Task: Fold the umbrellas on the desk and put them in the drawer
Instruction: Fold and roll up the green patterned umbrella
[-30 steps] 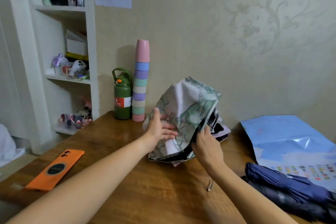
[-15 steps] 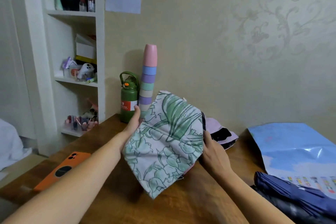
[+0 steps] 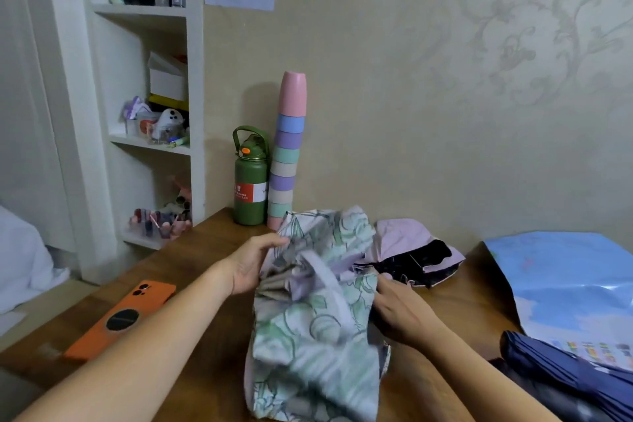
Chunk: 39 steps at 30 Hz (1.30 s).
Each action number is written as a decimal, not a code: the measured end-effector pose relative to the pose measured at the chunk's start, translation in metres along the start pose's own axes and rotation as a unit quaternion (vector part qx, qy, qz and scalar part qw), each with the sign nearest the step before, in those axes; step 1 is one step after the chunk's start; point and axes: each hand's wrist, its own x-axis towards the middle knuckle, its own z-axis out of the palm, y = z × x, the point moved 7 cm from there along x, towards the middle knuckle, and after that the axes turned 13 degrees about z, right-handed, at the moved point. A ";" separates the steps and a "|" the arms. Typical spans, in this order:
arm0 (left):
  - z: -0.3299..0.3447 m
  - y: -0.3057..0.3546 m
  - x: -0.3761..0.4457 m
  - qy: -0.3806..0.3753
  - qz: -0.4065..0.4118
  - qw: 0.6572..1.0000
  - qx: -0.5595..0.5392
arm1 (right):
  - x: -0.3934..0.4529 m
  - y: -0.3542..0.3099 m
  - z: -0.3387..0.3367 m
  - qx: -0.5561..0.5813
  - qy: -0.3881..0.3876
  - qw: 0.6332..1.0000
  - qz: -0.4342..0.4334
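Observation:
A white umbrella with a green leaf print (image 3: pixel 315 329) hangs loose and bunched above the wooden desk (image 3: pixel 205 250), blurred by motion. My left hand (image 3: pixel 253 264) grips its fabric on the left side near the top. My right hand (image 3: pixel 397 308) holds its right side, fingers tucked into the folds. Behind it a pale pink umbrella with a black lining (image 3: pixel 414 253) lies crumpled on the desk. A dark blue folded umbrella (image 3: pixel 561 370) lies at the lower right. No drawer shows in this view.
An orange phone (image 3: pixel 120 318) lies at the desk's left edge. A green bottle (image 3: pixel 250 188) and a tall stack of pastel cups (image 3: pixel 287 154) stand against the wall. A blue plastic bag (image 3: pixel 575 284) covers the right side. White shelves (image 3: pixel 150 144) stand left.
The leaf-print umbrella has dropped from a spread, held-up panel into a bunched bundle lower over the desk. My left hand moved from behind its top to its left side.

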 end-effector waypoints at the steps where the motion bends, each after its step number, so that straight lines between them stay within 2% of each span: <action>1: 0.001 0.000 0.001 -0.001 0.005 1.000 0.000 | -0.001 -0.002 0.005 0.024 -0.016 1.000 -0.003; 3: 0.002 -0.003 0.008 -0.028 0.020 0.999 0.041 | 0.001 -0.002 0.015 0.050 -0.057 0.997 0.022; 5: 0.000 -0.003 0.014 -0.063 0.025 0.986 0.154 | 0.003 0.005 0.030 0.033 -0.085 0.994 0.055; 7: 0.005 -0.003 0.015 -0.114 0.017 0.956 0.270 | 0.005 0.012 0.046 0.029 -0.127 0.987 0.098; 9: 0.023 0.000 0.008 -0.195 0.001 0.911 0.364 | 0.010 0.017 0.053 0.034 -0.138 0.982 0.123; 11: 0.038 -0.005 0.003 -0.269 -0.018 0.845 0.462 | 0.014 0.021 0.057 0.039 -0.133 0.980 0.143; 12: 0.042 -0.012 0.004 -0.289 -0.015 0.795 0.532 | 0.016 0.022 0.057 0.042 -0.132 0.978 0.153; 14: 0.043 -0.025 0.007 -0.295 0.002 0.694 0.657 | 0.019 0.023 0.055 0.032 -0.116 0.978 0.168; 15: 0.042 -0.030 0.008 -0.284 0.017 0.676 0.680 | 0.019 0.024 0.055 0.034 -0.108 0.977 0.180; 19: 0.042 -0.041 0.010 -0.219 0.104 0.687 0.685 | 0.014 0.027 0.056 0.078 -0.114 0.967 0.212; 23: 0.039 -0.041 0.014 -0.190 0.148 0.683 0.690 | 0.007 0.028 0.057 0.112 -0.136 0.951 0.255; 25: 0.038 -0.041 0.019 -0.187 0.144 0.691 0.683 | 0.003 0.023 0.048 0.127 -0.074 0.949 0.279; 28: 0.034 -0.041 0.027 -0.189 0.132 0.722 0.652 | -0.006 0.000 0.010 0.146 0.106 0.937 0.300; 29: 0.032 -0.041 0.029 -0.187 0.130 0.728 0.646 | -0.008 -0.016 -0.006 0.140 0.155 0.942 0.262; 31: 0.028 -0.042 0.035 -0.182 0.119 0.739 0.637 | -0.015 -0.057 -0.027 0.113 0.196 0.968 0.109; 32: 0.027 -0.044 0.038 -0.183 0.116 0.742 0.635 | -0.020 -0.079 -0.028 0.104 0.175 0.979 0.027; 34: 0.026 -0.044 0.041 -0.184 0.111 0.741 0.636 | -0.026 -0.112 -0.016 0.088 0.066 0.991 -0.080; 35: 0.027 -0.043 0.040 -0.182 0.107 0.741 0.637 | -0.027 -0.121 -0.005 0.080 -0.002 0.992 -0.094; 37: 0.028 -0.042 0.040 -0.181 0.103 0.741 0.639 | -0.028 -0.121 0.018 0.086 -0.102 0.989 -0.068; 39: 0.029 -0.042 0.037 -0.180 0.101 0.740 0.641 | -0.027 -0.112 0.029 0.113 -0.124 0.985 -0.036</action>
